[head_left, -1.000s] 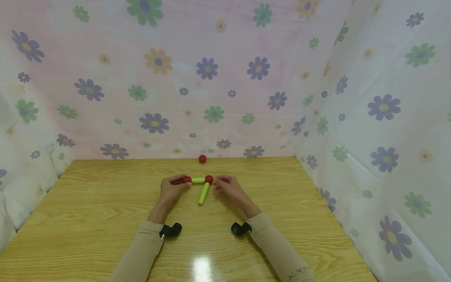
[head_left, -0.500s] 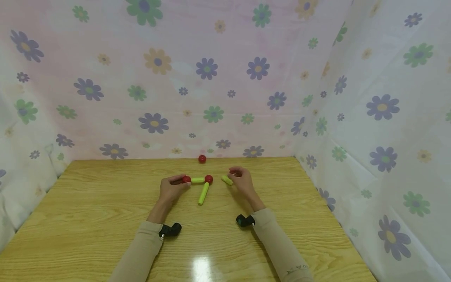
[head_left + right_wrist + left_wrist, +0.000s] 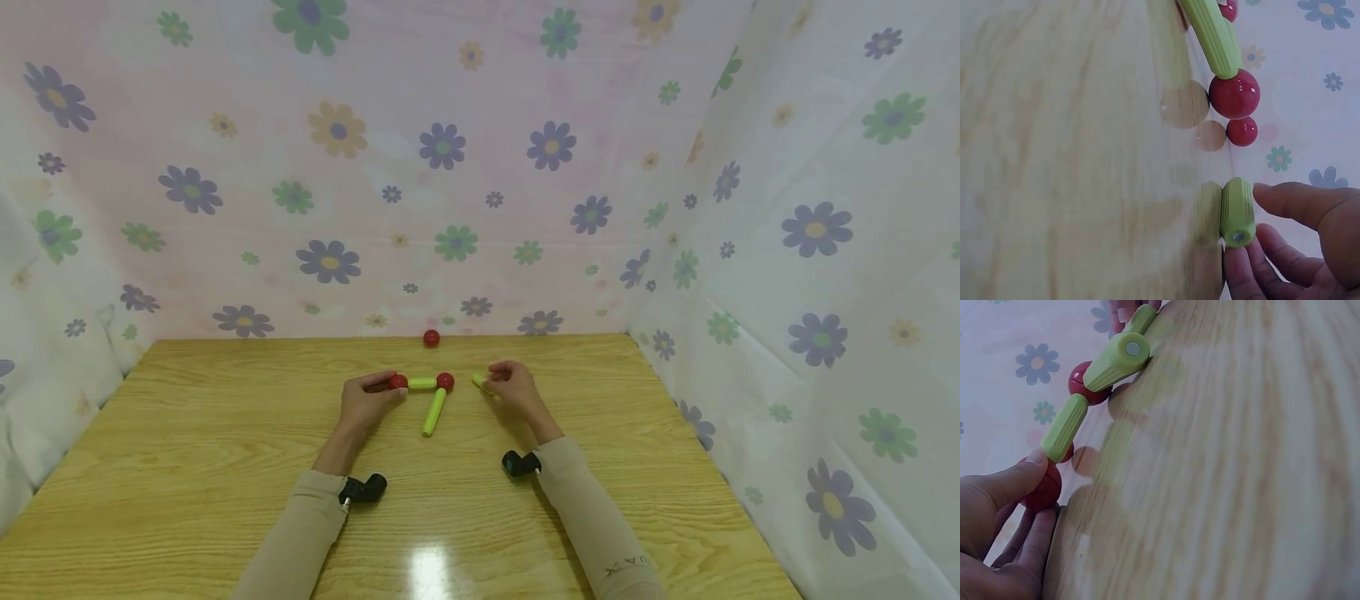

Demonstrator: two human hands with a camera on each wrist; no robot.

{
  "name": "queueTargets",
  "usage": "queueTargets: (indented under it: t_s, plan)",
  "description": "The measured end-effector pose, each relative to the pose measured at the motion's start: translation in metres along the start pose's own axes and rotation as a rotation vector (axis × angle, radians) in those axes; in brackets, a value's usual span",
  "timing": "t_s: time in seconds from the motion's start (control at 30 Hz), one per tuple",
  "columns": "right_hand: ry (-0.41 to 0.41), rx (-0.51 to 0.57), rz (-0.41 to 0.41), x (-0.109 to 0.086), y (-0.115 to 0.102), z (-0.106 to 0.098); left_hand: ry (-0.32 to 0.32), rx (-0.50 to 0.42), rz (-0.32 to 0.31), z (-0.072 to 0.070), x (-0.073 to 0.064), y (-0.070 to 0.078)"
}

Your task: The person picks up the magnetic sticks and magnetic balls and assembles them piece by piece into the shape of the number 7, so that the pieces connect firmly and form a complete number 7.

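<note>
My left hand (image 3: 367, 403) grips a red ball (image 3: 1046, 490) between thumb and fingers. From that ball a ribbed yellow-green rod (image 3: 422, 383) runs to a second red ball (image 3: 445, 382). A longer yellow-green rod (image 3: 433, 412) reaches from the second ball toward me; the left wrist view shows a silver disc in its end. To the right, my right hand (image 3: 517, 392) pinches a loose yellow-green rod (image 3: 1237, 212), its thumb at one side and fingers at the other. The loose rod lies on the table, apart from the joined pieces.
Another red ball (image 3: 431, 338) sits at the back edge of the wooden table (image 3: 225, 433). Flower-printed cloth (image 3: 480, 167) hangs behind the table and along its sides. A small black camera (image 3: 367, 488) is strapped at each wrist.
My right hand has left the second ball, moved right to the loose rod and taken it between thumb and fingers. My left hand and the joined pieces have stayed put.
</note>
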State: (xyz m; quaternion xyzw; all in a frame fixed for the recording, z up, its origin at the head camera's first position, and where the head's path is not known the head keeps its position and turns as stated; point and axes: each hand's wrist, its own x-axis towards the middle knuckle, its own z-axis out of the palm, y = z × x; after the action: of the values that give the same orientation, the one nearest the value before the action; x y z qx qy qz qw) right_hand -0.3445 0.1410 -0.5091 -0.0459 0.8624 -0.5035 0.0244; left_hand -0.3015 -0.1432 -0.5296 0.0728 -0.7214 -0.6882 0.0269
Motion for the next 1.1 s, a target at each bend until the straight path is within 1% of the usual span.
queueTargets:
  t_s: [0.17,0.27,0.5,0.6,0.73,0.9,1.1]
  plan:
    - [-0.018,-0.046,0.014,0.0031,-0.0004,0.0006,-0.006,-0.011,-0.006,0.0015,0.0010,0.0006]
    - [-0.021,-0.084,-0.001,0.0051,-0.0002,0.0017,-0.006,-0.015,-0.016,0.0018,0.0014,0.0000]
    - [-0.018,-0.086,-0.015,0.0065,-0.0005,0.0018,0.005,-0.013,-0.024,0.0011,0.0014,-0.0010]
    - [-0.011,-0.115,-0.016,0.0071,-0.0003,0.0017,0.005,-0.012,-0.019,0.0009,0.0010,-0.0007]
    - [-0.009,-0.138,0.003,0.0068,-0.0003,0.0018,0.003,-0.005,-0.015,0.0007,0.0003,-0.0010]
    - [-0.016,-0.125,0.036,0.0046,-0.0002,0.0009,0.000,-0.004,-0.017,0.0014,0.0007,-0.0010]
    - [-0.007,-0.138,0.033,0.0028,-0.0004,0.0011,0.004,0.009,-0.008,0.0012,0.0002,-0.0002]
